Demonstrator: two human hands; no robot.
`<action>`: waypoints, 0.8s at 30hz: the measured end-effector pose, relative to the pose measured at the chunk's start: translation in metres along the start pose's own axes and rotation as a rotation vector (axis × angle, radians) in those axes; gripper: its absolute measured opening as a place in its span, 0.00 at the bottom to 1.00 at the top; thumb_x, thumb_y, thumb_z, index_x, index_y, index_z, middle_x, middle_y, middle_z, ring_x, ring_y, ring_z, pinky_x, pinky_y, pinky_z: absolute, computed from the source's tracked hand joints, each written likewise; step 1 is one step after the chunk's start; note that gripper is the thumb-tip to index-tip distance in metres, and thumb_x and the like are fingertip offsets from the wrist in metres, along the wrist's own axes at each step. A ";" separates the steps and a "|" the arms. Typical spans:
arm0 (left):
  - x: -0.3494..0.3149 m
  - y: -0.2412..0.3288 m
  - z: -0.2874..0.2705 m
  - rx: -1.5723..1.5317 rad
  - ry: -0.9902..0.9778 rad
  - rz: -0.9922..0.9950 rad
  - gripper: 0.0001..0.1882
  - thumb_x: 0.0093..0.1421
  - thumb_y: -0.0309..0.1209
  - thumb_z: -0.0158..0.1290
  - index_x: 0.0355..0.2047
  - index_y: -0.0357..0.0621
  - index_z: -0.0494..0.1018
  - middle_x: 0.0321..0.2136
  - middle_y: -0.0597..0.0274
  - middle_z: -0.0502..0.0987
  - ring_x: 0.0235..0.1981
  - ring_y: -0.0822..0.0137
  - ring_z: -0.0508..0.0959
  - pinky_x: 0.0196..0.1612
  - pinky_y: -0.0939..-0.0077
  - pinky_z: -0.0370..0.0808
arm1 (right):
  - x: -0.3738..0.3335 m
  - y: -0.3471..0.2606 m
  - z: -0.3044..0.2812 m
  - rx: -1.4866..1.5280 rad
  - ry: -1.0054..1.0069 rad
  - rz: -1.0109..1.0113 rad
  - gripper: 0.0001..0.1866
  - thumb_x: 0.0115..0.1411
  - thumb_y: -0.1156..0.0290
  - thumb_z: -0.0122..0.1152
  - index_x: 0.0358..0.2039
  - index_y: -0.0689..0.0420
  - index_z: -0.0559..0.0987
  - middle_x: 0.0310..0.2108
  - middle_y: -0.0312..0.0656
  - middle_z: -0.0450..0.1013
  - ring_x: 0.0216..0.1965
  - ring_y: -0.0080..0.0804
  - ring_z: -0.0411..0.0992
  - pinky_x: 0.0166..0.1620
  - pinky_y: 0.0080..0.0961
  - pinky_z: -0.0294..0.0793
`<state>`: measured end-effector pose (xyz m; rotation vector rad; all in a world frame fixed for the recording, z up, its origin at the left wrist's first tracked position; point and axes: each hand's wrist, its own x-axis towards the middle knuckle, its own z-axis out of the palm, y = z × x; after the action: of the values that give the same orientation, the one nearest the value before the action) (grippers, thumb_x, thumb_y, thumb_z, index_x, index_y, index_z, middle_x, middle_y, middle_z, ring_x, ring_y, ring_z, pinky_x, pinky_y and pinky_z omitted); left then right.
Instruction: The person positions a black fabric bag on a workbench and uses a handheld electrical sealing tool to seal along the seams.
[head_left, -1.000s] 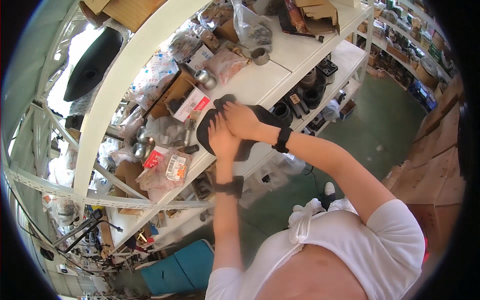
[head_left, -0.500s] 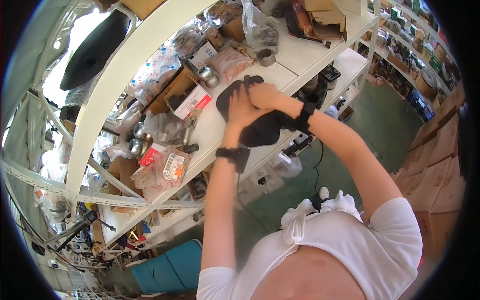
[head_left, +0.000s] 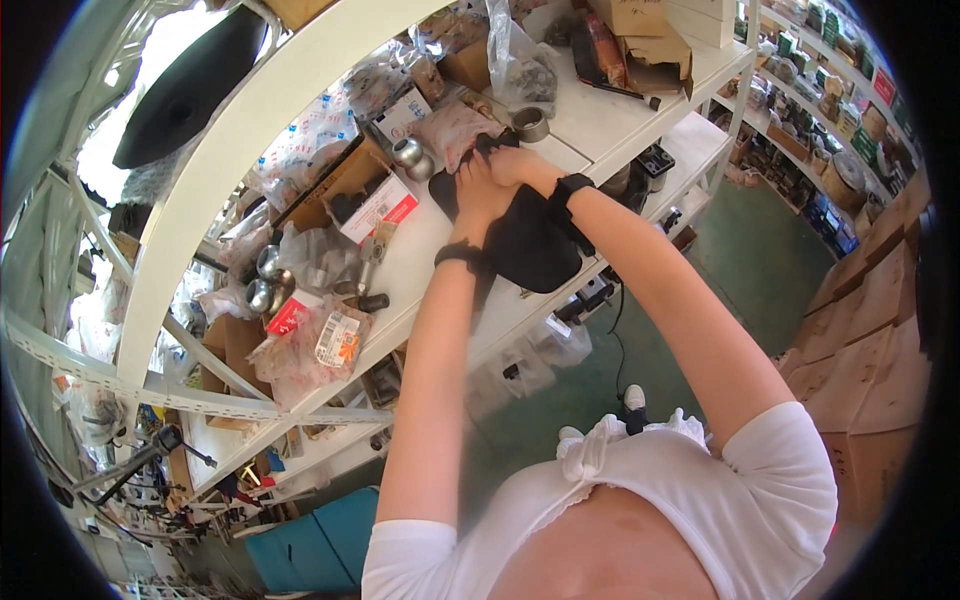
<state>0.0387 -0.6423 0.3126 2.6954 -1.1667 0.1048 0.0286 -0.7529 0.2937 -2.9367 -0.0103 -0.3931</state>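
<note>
We see a smooth green floor (head_left: 735, 245) between long white metal shelving (head_left: 415, 248) and stacked brown cardboard cartons (head_left: 835, 385) on the right. Bright white light (head_left: 165, 48) glares at upper left, beside a pale grey wall (head_left: 42, 130).

Left of the left hand (head_left: 482, 192), I see a bare strip of white shelf (head_left: 412, 255) with room to slide along, until a dark tube (head_left: 375, 302) and a bagged packet (head_left: 338, 338) narrow it. A red-and-white box (head_left: 382, 208) and metal balls (head_left: 407, 152) block the way behind. Beyond the right hand (head_left: 518, 166) stands a metal ring (head_left: 533, 132); past it, open shelf runs to a torn carton (head_left: 655, 55).
</note>
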 end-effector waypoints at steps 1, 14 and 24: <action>0.001 -0.002 0.000 0.016 -0.011 -0.017 0.46 0.49 0.55 0.42 0.57 0.32 0.40 0.55 0.47 0.52 0.58 0.54 0.51 0.58 0.66 0.46 | -0.003 -0.003 0.001 -0.001 -0.008 -0.006 0.20 0.57 0.64 0.33 0.35 0.62 0.74 0.35 0.49 0.72 0.38 0.44 0.69 0.45 0.32 0.65; -0.022 -0.001 0.019 0.019 0.088 0.013 0.39 0.52 0.50 0.38 0.58 0.39 0.44 0.58 0.52 0.50 0.59 0.53 0.49 0.59 0.60 0.42 | -0.049 -0.040 -0.039 0.070 -0.063 0.309 0.25 0.55 0.60 0.33 0.48 0.61 0.67 0.54 0.44 0.58 0.57 0.36 0.52 0.58 0.29 0.48; -0.024 0.006 0.020 -0.009 0.081 -0.017 0.38 0.52 0.48 0.41 0.59 0.46 0.43 0.59 0.58 0.48 0.59 0.48 0.46 0.59 0.56 0.41 | -0.052 -0.036 -0.033 -0.018 -0.018 0.289 0.25 0.54 0.60 0.34 0.48 0.60 0.67 0.53 0.43 0.59 0.57 0.36 0.54 0.57 0.33 0.51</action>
<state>0.0178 -0.6333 0.2907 2.6659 -1.1179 0.2038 -0.0315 -0.7222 0.3176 -2.8972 0.4115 -0.3231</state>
